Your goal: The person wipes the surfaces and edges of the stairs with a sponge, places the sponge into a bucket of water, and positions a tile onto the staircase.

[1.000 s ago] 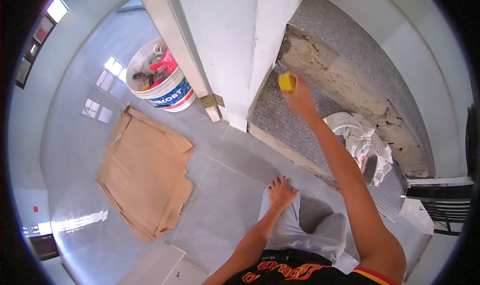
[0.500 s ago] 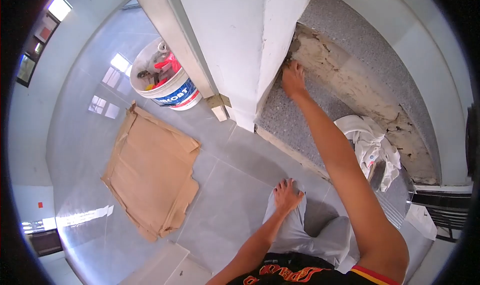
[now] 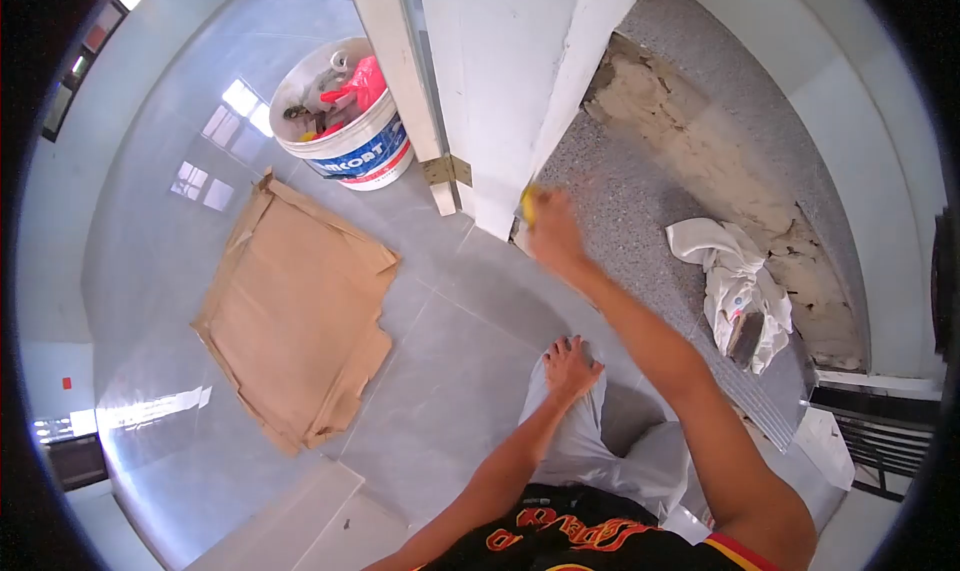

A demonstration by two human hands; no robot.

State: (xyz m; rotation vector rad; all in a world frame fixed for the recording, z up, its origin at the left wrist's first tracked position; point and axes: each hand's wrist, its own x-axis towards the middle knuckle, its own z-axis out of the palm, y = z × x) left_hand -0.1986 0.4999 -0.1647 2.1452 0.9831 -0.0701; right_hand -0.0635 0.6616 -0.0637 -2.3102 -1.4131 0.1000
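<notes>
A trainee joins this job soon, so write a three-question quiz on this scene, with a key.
1. True or false: the left hand rests on the person's leg.
2. What does the right hand hold: (a) a white cloth, (b) a small yellow block, or (c) a red bag?
3. Fill the gap: the cardboard lies flat on the tiled ____.

Key:
1. True
2. b
3. Floor

White bucket (image 3: 340,147): the letters "MCOAT", in white capitals, read on its blue band (image 3: 364,159), the start of the word being indistinct; black shirt (image 3: 640,549): red-orange lettering (image 3: 585,534) across the front, creased, not legible with certainty; white cloth (image 3: 728,269): small printed marks (image 3: 739,302), too small to read.
</notes>
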